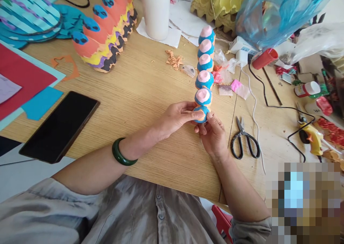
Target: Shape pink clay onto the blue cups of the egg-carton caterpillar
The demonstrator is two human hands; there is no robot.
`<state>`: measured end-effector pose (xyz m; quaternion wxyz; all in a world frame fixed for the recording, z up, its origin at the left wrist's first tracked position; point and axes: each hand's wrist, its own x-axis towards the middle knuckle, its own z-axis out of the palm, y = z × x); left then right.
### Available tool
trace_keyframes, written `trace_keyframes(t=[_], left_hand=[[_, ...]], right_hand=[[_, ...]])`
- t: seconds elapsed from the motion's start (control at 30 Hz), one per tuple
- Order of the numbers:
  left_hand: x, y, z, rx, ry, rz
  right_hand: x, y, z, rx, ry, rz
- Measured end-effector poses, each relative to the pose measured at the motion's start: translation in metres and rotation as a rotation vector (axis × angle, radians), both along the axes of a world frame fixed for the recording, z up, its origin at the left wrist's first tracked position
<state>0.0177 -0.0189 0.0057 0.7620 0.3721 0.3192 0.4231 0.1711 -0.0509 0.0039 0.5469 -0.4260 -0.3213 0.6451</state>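
A long egg-carton strip of several bumps runs away from me over the table. Blue clay-like material covers its bumps, with orange showing beneath. Pale pink caps top the bumps; at the nearest one my fingers hide part of the top, so I cannot tell if it has a cap. My left hand grips the near end from the left, thumb lying over the nearest bump. From the right, my right hand pinches the same end with its thumb and fingers. Black-handled scissors lie open just right of my right hand.
A phone and coloured paper sheets lie left. Behind stand a painted egg-carton piece, a white cup and egg trays. Cables, a power strip and a yellow glue gun occupy the right.
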Motion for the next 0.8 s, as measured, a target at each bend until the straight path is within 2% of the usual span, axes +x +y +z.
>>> trace_keyframes(t=[0.17, 0.27, 0.4, 0.8], left_hand=[[-0.0012, -0.0008, -0.0045, 0.035, 0.089, 0.106], [-0.0005, -0.0013, -0.0027, 0.03, 0.069, 0.056], [0.0008, -0.0017, 0.002, 0.06, -0.059, -0.043], [-0.0026, -0.0031, 0.0002, 0.199, 0.048, 0.07]], right_hand=[[0.0005, 0.0004, -0.0004, 0.023, -0.019, 0.03], [0.0031, 0.0018, -0.002, 0.027, -0.018, 0.034], [0.0059, 0.004, -0.0042, 0.018, 0.007, 0.01], [0.0032, -0.0004, -0.0024, 0.093, -0.018, -0.009]])
